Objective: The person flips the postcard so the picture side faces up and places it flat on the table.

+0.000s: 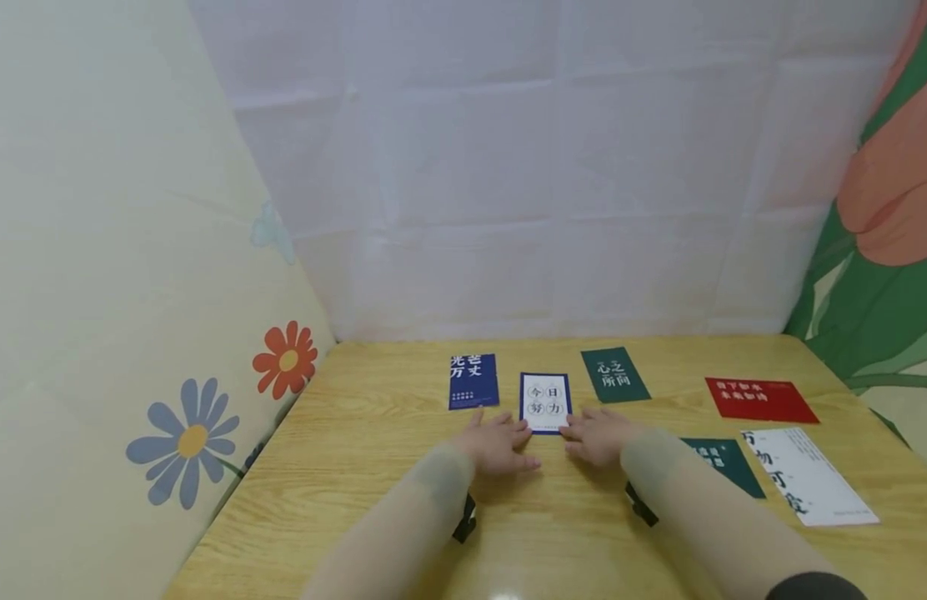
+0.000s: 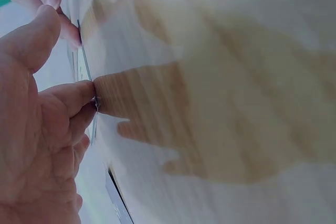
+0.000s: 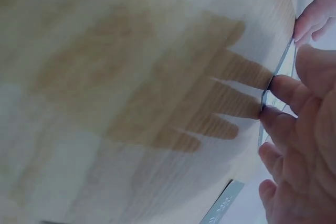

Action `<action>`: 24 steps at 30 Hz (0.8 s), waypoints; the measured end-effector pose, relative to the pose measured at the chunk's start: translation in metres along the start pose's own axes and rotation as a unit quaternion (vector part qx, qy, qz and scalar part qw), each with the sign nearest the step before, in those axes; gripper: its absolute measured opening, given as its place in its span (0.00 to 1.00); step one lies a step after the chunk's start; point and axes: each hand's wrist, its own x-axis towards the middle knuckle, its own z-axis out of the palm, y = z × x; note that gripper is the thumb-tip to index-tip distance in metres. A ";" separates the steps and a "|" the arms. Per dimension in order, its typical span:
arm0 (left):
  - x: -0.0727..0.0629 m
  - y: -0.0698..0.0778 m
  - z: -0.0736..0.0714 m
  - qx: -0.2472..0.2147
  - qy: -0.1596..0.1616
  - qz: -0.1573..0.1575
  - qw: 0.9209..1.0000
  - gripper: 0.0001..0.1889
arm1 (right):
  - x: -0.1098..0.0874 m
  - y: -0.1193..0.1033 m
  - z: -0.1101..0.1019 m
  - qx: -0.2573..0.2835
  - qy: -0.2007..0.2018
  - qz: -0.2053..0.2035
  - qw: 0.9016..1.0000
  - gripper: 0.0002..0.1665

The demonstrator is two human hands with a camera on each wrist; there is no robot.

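Observation:
A white card with a dark blue border [image 1: 545, 398] lies flat on the table, its four characters facing up. My left hand [image 1: 495, 443], palm down with fingers spread, touches the card's lower left edge with its fingertips. On the other side, the fingertips of my right hand [image 1: 602, 435] rest at the lower right corner. The left wrist view shows the left hand [image 2: 47, 119] from the palm side, with fingertips at the card's thin edge. From the right wrist, the right hand's fingers [image 3: 286, 90] meet that edge too. Neither hand curls round the card.
A blue card [image 1: 474, 382] lies left of the white one, a dark green card [image 1: 615, 375] to its right. Farther right are a red card [image 1: 760, 400], another green card [image 1: 734, 468] partly behind the right forearm, and a large white card [image 1: 809, 479]. A white cloth [image 1: 553, 208] hangs behind the table.

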 end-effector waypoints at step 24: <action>0.012 0.001 -0.008 -0.004 0.024 -0.001 1.000 0.35 | 0.013 0.009 -0.005 0.024 0.059 0.015 0.998 0.29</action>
